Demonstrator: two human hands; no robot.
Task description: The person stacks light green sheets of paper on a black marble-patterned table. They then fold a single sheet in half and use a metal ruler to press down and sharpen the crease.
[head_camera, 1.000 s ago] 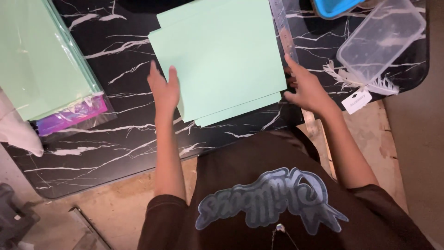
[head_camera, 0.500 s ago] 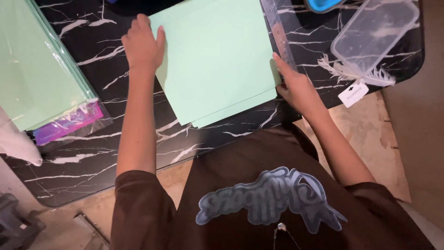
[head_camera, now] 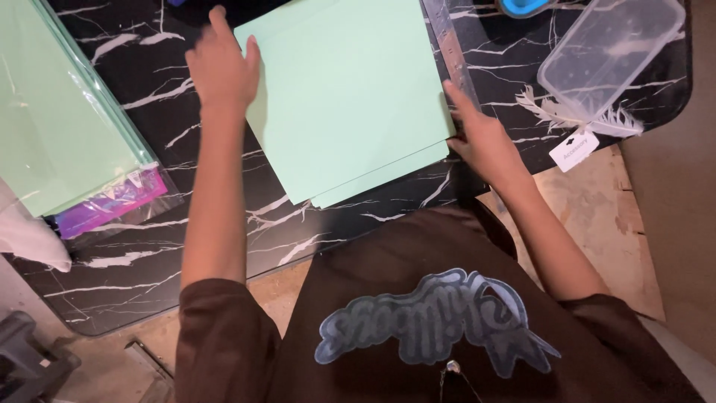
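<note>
A stack of light green paper sheets (head_camera: 350, 97) lies on the black marbled table (head_camera: 186, 239). My left hand (head_camera: 222, 71) rests flat at the stack's far left edge, fingers spread and touching the paper. My right hand (head_camera: 481, 134) presses against the stack's near right corner, fingers along its edge. A clear ruler (head_camera: 451, 45) lies along the right side of the paper, just above my right hand.
A plastic packet of green sheets (head_camera: 60, 127) with a purple label lies at the left. At the right stand a clear plastic box (head_camera: 608, 56), a white feather (head_camera: 574, 116) with a tag, and a blue object (head_camera: 526, 7) at the top edge.
My left hand has slid from the stack's near left edge up to its far left corner. My right hand has stayed at the right edge.
</note>
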